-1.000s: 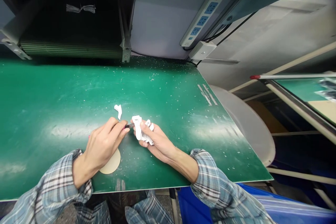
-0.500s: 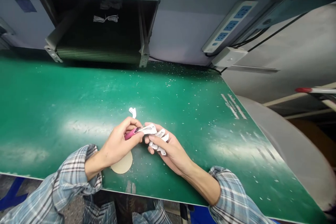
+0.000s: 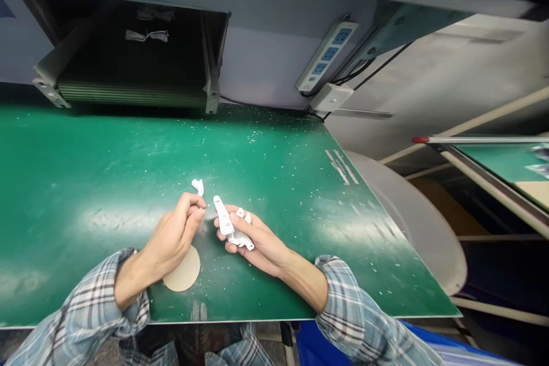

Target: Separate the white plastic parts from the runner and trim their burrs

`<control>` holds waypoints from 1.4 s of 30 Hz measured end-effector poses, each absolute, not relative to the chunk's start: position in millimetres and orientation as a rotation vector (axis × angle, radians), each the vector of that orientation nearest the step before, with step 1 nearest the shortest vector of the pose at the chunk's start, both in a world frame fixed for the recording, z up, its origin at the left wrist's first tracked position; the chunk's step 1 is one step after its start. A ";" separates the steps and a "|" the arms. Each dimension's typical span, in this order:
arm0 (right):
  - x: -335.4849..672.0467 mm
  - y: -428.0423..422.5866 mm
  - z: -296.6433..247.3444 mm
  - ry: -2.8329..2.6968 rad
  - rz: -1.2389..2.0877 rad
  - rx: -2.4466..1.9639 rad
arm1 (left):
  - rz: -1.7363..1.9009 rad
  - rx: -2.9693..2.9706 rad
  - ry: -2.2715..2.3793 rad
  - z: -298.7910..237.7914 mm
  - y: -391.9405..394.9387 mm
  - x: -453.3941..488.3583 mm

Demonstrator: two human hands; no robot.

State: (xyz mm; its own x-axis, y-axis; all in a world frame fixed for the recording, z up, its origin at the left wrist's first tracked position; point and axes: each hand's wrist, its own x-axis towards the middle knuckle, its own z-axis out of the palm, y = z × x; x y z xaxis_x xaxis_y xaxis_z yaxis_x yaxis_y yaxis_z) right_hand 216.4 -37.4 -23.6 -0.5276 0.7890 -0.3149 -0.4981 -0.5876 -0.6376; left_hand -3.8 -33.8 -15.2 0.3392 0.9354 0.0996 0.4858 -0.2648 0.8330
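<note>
My right hand (image 3: pixel 261 243) is closed around several white plastic parts (image 3: pixel 241 235). One flat, tapered white piece (image 3: pixel 223 216) stands up between its thumb and fingers, small holes showing in its face. To the left of them is my left hand (image 3: pixel 174 237), fingers curled and thumb pressed to the fingertips; what it holds, if anything, is hidden. A small curved white part (image 3: pixel 198 186) lies on the green tabletop (image 3: pixel 274 183), just beyond my left fingers. Partly under my left hand and wrist shows a round beige disc (image 3: pixel 183 271).
At the back left, a dark conveyor belt (image 3: pixel 132 71) comes out of an opening in the grey panel, with white bow-shaped pieces (image 3: pixel 147 36) on it. A power strip (image 3: pixel 328 56) is mounted on that panel. White specks dot the tabletop. A pale rounded surface (image 3: pixel 412 223) stands beyond its right edge.
The pink tool that showed in my left hand is out of sight. My hands have moved apart, and the white piece between them now stands up in my right hand. The view has swung right.
</note>
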 end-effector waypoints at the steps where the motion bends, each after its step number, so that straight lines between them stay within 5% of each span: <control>1: 216.9 -37.1 -23.3 -0.607 2.134 -0.767 | 0.772 1.934 1.254 -16.4 -33.8 -3.9; 22: 214.4 -39.8 -25.0 -0.653 2.088 -0.763 | 0.619 2.574 1.381 -17.6 -39.0 3.8; 42: 216.3 -38.4 -11.6 -0.904 2.018 -0.754 | 0.498 2.280 1.124 -7.0 -34.4 -3.0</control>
